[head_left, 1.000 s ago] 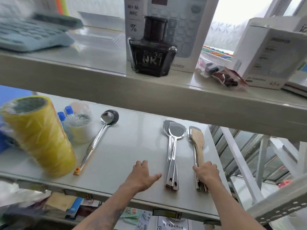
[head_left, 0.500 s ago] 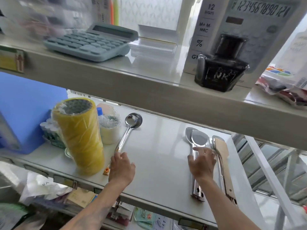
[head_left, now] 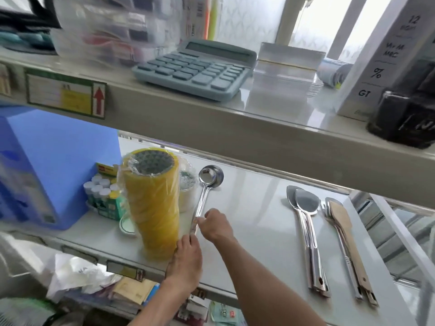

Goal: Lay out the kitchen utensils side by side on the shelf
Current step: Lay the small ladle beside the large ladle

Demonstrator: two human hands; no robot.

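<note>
Hands meet on the ladle (head_left: 204, 198), which lies on the lower shelf (head_left: 254, 222) with its round bowl toward the back and its handle running toward the front edge. The right hand (head_left: 215, 225) pinches the handle about midway, fingers curled round the metal, while the left hand (head_left: 186, 257) grips the near end of the same handle, so both are grasping the ladle. Just left of it, touching or nearly so, stands a tall yellow roll of tape (head_left: 151, 203) in clear wrap, with a white tub (head_left: 187, 196) behind it and a pack of small bottles (head_left: 103, 196) beside a blue box (head_left: 47, 165). Well apart on the right side of the shelf lie two steel spatulas (head_left: 308, 234) stacked one on the other, blades toward the back, and just beside them a wooden spatula (head_left: 346, 234) resting on another steel utensil whose type I cannot tell. On the upper shelf (head_left: 211, 118) sit a pale blue calculator (head_left: 195, 69), a stack of clear sleeves (head_left: 287, 67) and a dark ink bottle (head_left: 402, 118)
</note>
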